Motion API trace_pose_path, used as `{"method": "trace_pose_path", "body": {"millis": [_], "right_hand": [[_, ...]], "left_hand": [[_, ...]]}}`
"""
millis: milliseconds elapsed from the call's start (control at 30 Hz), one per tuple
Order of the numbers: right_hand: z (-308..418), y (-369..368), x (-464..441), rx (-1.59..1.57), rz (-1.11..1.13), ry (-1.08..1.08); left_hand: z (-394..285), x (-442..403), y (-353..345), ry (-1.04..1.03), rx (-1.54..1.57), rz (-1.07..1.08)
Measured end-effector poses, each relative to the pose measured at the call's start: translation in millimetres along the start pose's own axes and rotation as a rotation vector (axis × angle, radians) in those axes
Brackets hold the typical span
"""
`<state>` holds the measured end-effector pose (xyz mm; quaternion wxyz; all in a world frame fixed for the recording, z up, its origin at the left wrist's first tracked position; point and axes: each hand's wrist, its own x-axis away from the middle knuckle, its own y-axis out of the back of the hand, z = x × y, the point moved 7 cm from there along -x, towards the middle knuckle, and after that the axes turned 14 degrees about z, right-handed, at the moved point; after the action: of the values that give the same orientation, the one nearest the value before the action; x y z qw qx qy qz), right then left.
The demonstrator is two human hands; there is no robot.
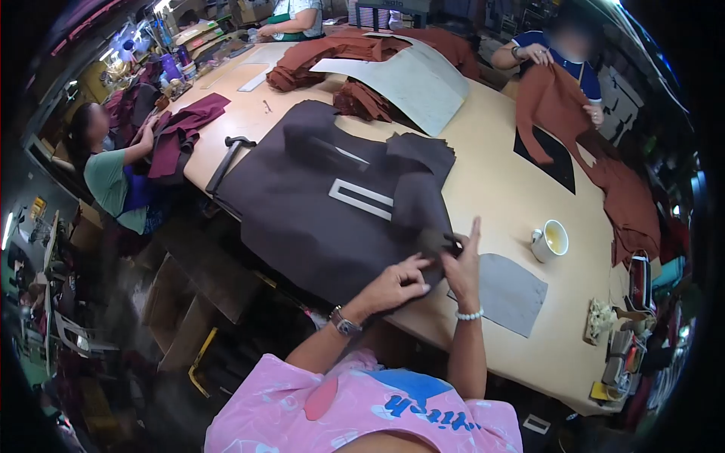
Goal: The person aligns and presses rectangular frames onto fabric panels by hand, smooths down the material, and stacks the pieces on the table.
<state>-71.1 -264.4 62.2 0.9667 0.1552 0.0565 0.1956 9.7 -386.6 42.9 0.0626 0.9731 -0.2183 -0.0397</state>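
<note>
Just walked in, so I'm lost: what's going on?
The wearer's left hand and right hand are at the near edge of the dark material; their grip is unclear. A slotted white frame lies on it. Across the table, a person in blue holds rust material; at the left, a person in green handles maroon material.

Workshop interior, wide-angle view. A broad, tan-topped worktable (487, 196) with a rounded corner dominates the room, running from the near edge toward the back. To its left, a brown wooden-looking stand (162, 294) rises from a dim, blurred floor (124, 377). Artificial lighting — a glowing strip light (7, 230) at the far left and a smaller bright tube (107, 54) above it — punctuates deep shadow. Dense storage clutter (668, 332) lines the right-hand side.
</note>
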Motion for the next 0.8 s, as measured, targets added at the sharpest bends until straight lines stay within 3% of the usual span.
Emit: {"method": "trace_pose_path", "body": {"millis": [167,267,367,500,633,800], "right_hand": [[-42,72,49,-0.021,-0.255,0.045],[-62,124,89,-0.041,-0.355,-0.137],[-83,176,133,0.510,-0.542,-0.081],[-102,210,176,0.052,-0.394,-0.289],[-113,246,202,0.246,-0.497,-0.320],[-121,285,208,0.233,-0.535,-0.323]], "left_hand": [[-18,-2,-68,0.004,-0.108,0.209],[-34,-3,-92,-0.093,-0.290,0.224],[-43,-6,-90,-0.190,-0.540,0.096],[-35,-9,-82,-0.109,-0.792,-0.057],[-29,-15,-84,-0.063,-0.921,-0.045],[-17,-30,-99,0.005,-1.020,0.051]]}}
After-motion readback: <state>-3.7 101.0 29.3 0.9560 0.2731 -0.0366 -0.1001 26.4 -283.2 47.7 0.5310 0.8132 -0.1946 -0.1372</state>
